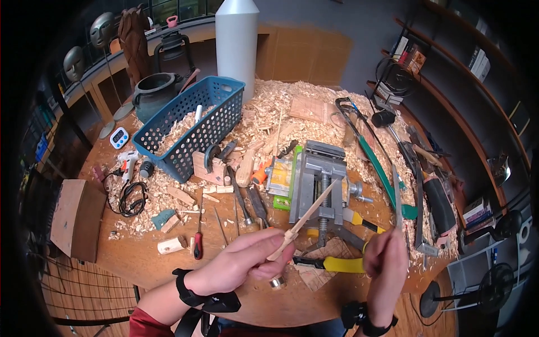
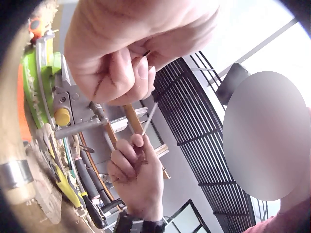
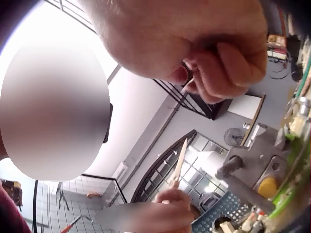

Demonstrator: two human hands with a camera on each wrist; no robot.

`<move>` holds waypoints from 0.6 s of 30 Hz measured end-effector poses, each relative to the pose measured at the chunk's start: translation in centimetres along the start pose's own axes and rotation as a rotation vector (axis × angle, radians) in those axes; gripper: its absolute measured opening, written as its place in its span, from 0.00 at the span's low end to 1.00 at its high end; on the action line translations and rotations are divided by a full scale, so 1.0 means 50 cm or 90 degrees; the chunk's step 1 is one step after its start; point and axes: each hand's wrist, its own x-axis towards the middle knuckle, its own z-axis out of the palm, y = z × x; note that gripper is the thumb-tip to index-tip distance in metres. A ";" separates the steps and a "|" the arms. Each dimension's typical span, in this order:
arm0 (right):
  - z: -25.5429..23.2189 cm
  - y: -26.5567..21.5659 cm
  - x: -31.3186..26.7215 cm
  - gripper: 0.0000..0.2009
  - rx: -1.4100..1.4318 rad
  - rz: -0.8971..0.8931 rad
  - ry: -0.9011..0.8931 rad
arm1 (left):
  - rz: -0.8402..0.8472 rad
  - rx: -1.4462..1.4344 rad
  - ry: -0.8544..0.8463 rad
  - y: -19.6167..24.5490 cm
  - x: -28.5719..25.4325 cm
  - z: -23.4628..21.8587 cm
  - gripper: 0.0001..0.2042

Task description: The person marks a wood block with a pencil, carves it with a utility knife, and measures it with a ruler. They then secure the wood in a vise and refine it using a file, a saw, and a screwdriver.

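My left hand (image 1: 241, 263) pinches a slim carved wooden piece (image 1: 312, 212), its long pointed end tilted up to the right. In the right wrist view the left hand (image 3: 167, 213) has the same wooden piece (image 3: 181, 162) standing point up. Off to the right, my right hand (image 1: 388, 264) grips a thin, grey, blade-like tool (image 1: 397, 196) that points upward, apart from the wood. The left wrist view shows the right hand (image 2: 141, 182) with this narrow tool (image 2: 151, 115) between thumb and fingers; the curled fingers hide its lower end.
A grey metal vise (image 1: 319, 168) stands beyond the hands. A yellow-handled tool (image 1: 343, 265) lies between them. Wood shavings (image 1: 269, 106) spread around a blue basket (image 1: 191, 126). A green saw (image 1: 377, 168), a red-handled screwdriver (image 1: 197, 245) and a wooden block (image 1: 172, 245) lie on the table (image 1: 146, 264).
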 end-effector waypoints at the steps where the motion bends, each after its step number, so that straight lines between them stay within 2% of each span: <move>1: 0.016 -0.004 -0.023 0.19 -0.112 -0.030 -0.016 | 0.002 0.003 0.004 0.002 0.001 0.000 0.15; 2: 0.022 0.004 -0.042 0.16 -0.144 -0.076 -0.074 | -0.001 0.002 -0.006 0.002 0.002 -0.001 0.15; 4: 0.048 0.006 -0.070 0.08 -0.150 -0.053 -0.133 | -0.004 0.000 -0.009 -0.001 0.000 -0.001 0.15; 7: 0.065 0.015 -0.076 0.05 -0.239 -0.104 -0.195 | -0.044 -0.052 0.002 -0.004 -0.004 0.002 0.15; 10: 0.077 0.025 -0.074 0.05 -0.221 -0.144 -0.179 | -0.064 -0.013 -0.012 -0.003 -0.007 0.008 0.13; 14: 0.076 0.010 -0.069 0.04 -0.240 -0.138 -0.158 | -0.064 0.004 -0.037 0.004 -0.007 0.008 0.11; 18: 0.065 0.004 -0.063 0.04 -0.312 -0.181 -0.172 | -0.024 0.156 -0.025 0.007 -0.008 0.012 0.14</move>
